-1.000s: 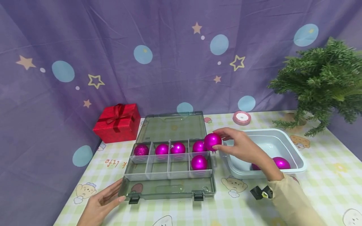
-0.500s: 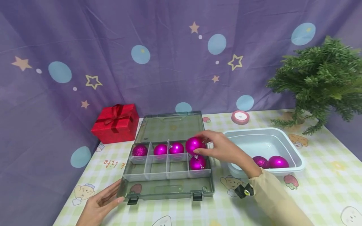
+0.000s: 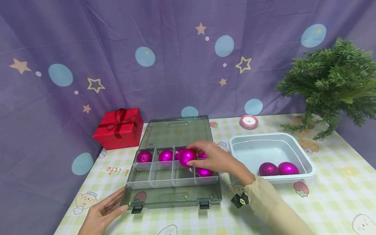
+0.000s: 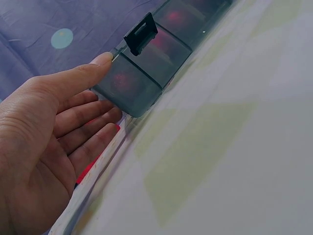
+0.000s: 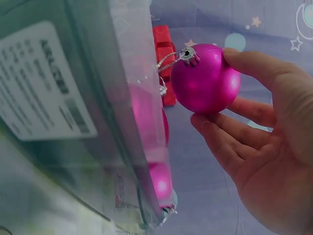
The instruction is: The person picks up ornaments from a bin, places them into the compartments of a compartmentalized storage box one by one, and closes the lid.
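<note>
My right hand (image 3: 215, 158) pinches a shiny magenta ball (image 3: 188, 158) over the third column of the divided, see-through grey case (image 3: 176, 197). In the right wrist view, thumb and fingers of the right hand (image 5: 274, 122) grip the ball (image 5: 205, 78), its silver cap and string pointing toward the case. Behind and beside it, one glittery ball (image 3: 144, 157) and several smooth ones, such as one ball (image 3: 165, 156), lie in compartments. My left hand (image 3: 102, 212) touches the case's near left corner, fingers relaxed; in the left wrist view the left hand (image 4: 58, 127) has its thumb on the edge.
A pale blue tub (image 3: 264, 137) on the right holds a glittery ball (image 3: 268, 169) and a smooth ball (image 3: 288, 168). Farther back stand a red gift box (image 3: 118, 130), a ribbon roll (image 3: 248, 121) and a green artificial tree (image 3: 332, 85). The case's lid lies open at the back.
The right hand has carried its ball leftward, from beside the case's right edge to above the third column. My left hand stays at the corner.
</note>
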Demonstrator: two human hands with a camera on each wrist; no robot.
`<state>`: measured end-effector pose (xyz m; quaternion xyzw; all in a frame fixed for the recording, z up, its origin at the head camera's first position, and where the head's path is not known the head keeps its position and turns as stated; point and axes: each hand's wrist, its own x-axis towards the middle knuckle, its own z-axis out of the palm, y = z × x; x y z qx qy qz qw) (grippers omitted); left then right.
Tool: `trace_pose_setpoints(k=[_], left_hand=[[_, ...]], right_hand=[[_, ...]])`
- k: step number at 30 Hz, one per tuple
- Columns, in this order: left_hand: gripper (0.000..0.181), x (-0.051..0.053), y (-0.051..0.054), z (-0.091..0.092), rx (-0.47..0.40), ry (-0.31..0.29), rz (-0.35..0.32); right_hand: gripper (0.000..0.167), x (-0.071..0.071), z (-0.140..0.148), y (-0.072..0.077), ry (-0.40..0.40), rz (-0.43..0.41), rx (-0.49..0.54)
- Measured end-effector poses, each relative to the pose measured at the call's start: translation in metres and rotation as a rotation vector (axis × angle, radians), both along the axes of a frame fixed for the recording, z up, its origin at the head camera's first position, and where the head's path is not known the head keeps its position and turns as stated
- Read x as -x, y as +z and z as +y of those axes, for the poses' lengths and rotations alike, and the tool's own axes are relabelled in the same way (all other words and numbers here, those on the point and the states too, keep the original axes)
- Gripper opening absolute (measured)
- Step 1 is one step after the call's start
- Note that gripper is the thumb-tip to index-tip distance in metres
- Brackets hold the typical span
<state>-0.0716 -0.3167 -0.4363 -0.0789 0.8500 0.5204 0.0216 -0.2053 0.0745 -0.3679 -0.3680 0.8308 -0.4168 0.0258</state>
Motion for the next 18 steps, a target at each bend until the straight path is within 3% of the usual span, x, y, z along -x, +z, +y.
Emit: trace_pose_setpoints(k=[8,18], left_hand=[[0.069,0.0,0.0,0.0,-0.003,0.002,-0.022],[0.068,0.001,-0.001,-0.001,-0.004,-0.004,-0.004]], right_hand=[[0.042,0.002,-0.013,-0.005,0.022,0.012,-0.034],[0.05,0.001,-0.017,-0.006,0.033,0.015,-0.081]])
